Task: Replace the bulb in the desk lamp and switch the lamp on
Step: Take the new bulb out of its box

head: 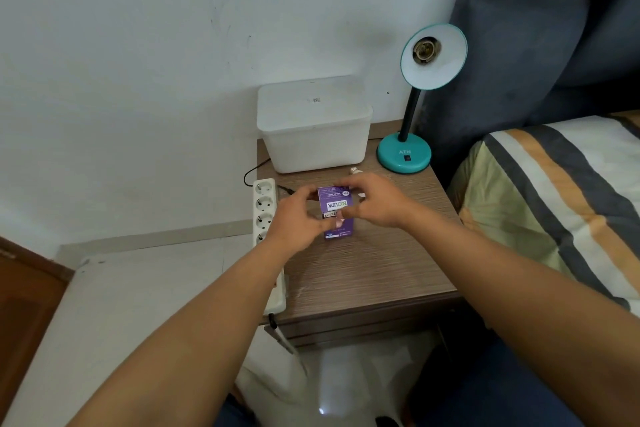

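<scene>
A bed [554,204] with a striped cover in white, grey, orange and pale green fills the right side, with a dark blue padded headboard [540,28] rising behind it against the pale wall. Beside the bed stands the worktop [374,274], a small wood-grain nightstand. At its back sits a white lidded plastic box [313,125], closed. To the right of the box, near the back corner, stands the desk lamp [415,104], teal with a black stem, upright; its round shade is tilted toward the camera and the socket inside shows no bulb. A white power strip [265,208] runs along the left edge of the worktop, with a black cord leading away from its far end. Both forearms reach in from the bottom of the view. The left hand [294,218] and the right hand [377,201] meet over the middle of the worktop, each grip pinching a purple bulb box [335,211] from its own side, left fingers on the left edge, right fingers on the upper right part. The printed label on the box reads upside down. Just behind the right hand, a loose bulb [354,170] lies on the worktop in front of the plastic box, mostly hidden, only its metal base showing.
</scene>
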